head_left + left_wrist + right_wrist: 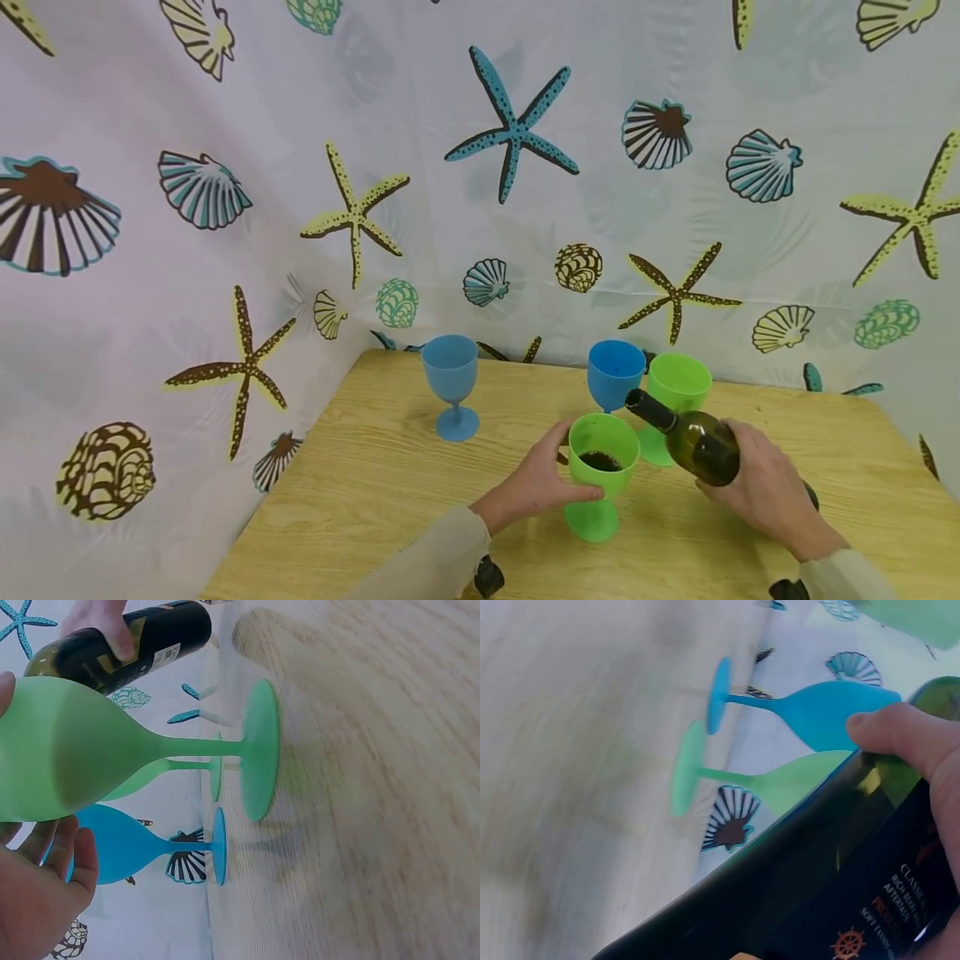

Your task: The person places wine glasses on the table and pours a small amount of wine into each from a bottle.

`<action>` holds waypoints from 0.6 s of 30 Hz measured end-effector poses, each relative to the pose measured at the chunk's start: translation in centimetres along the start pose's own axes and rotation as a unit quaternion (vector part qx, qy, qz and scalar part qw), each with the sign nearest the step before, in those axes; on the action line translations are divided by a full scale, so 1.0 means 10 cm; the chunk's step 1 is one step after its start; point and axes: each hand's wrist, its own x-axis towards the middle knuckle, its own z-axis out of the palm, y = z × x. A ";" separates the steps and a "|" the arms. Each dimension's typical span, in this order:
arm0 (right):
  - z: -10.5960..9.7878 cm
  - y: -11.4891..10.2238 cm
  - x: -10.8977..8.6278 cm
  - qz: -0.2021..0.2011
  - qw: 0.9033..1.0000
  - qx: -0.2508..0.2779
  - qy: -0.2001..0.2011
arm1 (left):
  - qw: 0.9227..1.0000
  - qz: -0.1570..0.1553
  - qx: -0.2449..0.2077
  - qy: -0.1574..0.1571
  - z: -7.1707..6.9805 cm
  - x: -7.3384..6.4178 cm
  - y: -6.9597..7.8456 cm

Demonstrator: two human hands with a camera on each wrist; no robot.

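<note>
Bottle (pixel 750 892) lettering (pixel 906 894): right wrist only; green goblet (pixel 618 483) liquid (pixel 601 461): head only.

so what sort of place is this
Probably a curtained-off tabletop set up for a demonstration, though I can't be sure: a starfish-and-shell printed cloth hangs close behind a wood-grain table, with a bottle and the nearest green goblet in hand.
</note>
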 end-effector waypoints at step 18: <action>-0.05 -0.12 0.00 0.221 0.957 0.178 0.061 | 0.998 -0.025 0.012 0.055 0.05 0.02 -0.01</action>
